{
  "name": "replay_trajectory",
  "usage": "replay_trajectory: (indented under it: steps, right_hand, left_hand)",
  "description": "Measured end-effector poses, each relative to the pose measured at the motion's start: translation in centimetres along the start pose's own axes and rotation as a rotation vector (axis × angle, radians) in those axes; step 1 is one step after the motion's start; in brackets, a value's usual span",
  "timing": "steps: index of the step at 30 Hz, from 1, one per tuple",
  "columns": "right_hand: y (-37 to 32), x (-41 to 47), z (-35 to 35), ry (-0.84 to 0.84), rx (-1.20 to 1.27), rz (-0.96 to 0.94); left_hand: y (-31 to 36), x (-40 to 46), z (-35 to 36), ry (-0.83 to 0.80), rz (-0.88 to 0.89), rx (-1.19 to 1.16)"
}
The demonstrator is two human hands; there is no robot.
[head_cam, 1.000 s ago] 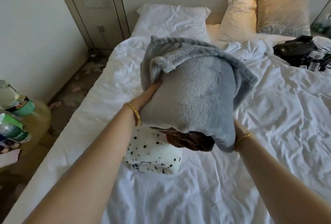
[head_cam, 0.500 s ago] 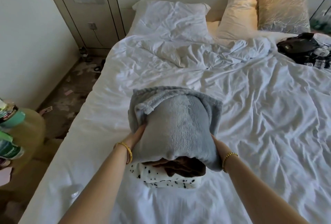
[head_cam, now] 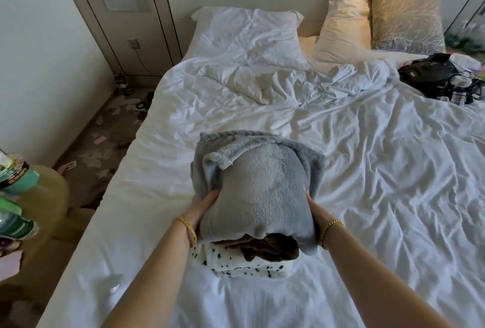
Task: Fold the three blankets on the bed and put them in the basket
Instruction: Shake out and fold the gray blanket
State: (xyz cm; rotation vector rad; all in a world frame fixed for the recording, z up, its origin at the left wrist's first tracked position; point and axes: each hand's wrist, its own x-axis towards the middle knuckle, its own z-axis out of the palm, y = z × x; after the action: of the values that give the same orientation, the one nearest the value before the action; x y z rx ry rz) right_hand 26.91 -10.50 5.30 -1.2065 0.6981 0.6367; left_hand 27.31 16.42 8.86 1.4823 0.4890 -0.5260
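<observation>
Left hand (head_cam: pixel 203 203) and right hand (head_cam: pixel 313 205) clamped the soft, bulky gray blanket (head_cam: pixel 256 191) between them. The stack looked light but floppy; best gripped low, under the spotted blanket (head_cam: pixel 244 266).

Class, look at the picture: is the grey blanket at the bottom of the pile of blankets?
No, the grey blanket lies on top, over the brown blanket and the spotted white blanket at the bottom.

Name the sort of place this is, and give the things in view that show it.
A bedroom, most likely: a wide bed with rumpled white sheets, pillows against the headboard, and a wall socket beside it.
</observation>
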Motion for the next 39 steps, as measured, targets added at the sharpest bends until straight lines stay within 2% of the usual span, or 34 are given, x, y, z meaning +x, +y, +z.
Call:
replay_trajectory:
  steps: [4,7,10,14,17,19,22,25,27,28,29,30,31,32,33,34,35,36,37,39]
  right_hand:
    - [-2.9,-1.1,3.1,-0.068,0.046,-0.078]
    - [-5.3,-2.2,7.1,-0.052,-0.043,-0.162]
    - [-7.1,-3.4,10.4,-0.128,0.098,-0.164]
    - [-7.7,-3.8,10.4,-0.148,0.090,-0.191]
    - [-4.9,-2.6,6.6,-0.024,-0.042,-0.170]
    - [-2.4,-1.7,3.6,0.037,-0.069,-0.133]
    - [-0.3,-1.1,0.4,0.169,-0.173,-0.082]
    - [-0.7,-1.2,-0.4,0.327,-0.222,-0.141]
    - [-1.9,-1.5,0.3,0.400,-0.281,-0.199]
    - [-2.6,-1.6,0.8,0.426,-0.332,-0.231]
    - [-3.1,-1.7,1.5,0.442,-0.390,-0.263]
    - [-3.5,-1.9,2.0,0.450,-0.457,-0.291]
    - [-3.8,-2.1,2.5,0.452,-0.521,-0.316]
    - [-3.8,-2.3,3.0,0.454,-0.576,-0.332]
    - [-3.8,-2.6,3.3,0.457,-0.625,-0.334]
    - [-3.8,-2.9,3.6,0.467,-0.678,-0.322]
    - [-3.8,-3.2,3.8,0.490,-0.742,-0.305]
    - [-4.0,-3.5,4.1,0.540,-0.830,-0.300]
    - [-4.3,-3.7,4.4,0.611,-0.931,-0.335]
    - [-5.3,-4.2,5.7,0.712,-1.056,-0.566]
  left_hand:
    - [5.1,-1.6,-2.0,-0.066,0.069,-0.104]
    - [10.8,-4.4,-4.2,0.003,0.200,-0.028]
    - [14.5,-7.1,-5.7,0.089,0.319,-0.011]
    - [14.8,-7.8,-5.4,0.074,0.292,-0.027]
    - [10.6,-5.4,-3.5,0.039,0.246,-0.037]
    - [6.9,-3.5,-1.8,0.021,0.156,-0.007]
    - [3.1,-1.2,-0.1,0.059,0.097,0.155]
    - [2.8,-0.2,-0.2,0.106,0.035,0.336]
    - [4.0,-0.4,-0.8,0.212,-0.038,0.494]
    - [4.8,-0.7,-1.2,0.339,-0.044,0.608]
    - [5.7,-1.2,-1.5,0.514,0.029,0.750]
    - [6.4,-1.8,-1.4,0.696,0.221,0.864]
    - [7.0,-2.4,-1.0,0.799,0.511,0.921]
    - [7.6,-3.1,-0.2,0.790,0.815,0.936]
    - [8.0,-3.7,0.8,0.697,1.028,0.991]
    - [8.3,-3.9,1.9,0.555,1.133,1.085]
    - [8.3,-3.7,2.8,0.426,1.126,1.205]
    - [8.1,-3.2,3.6,0.357,1.024,1.332]
    - [7.8,-2.4,4.0,0.317,0.845,1.430]
    - [6.5,-0.4,3.9,0.226,0.505,1.415]
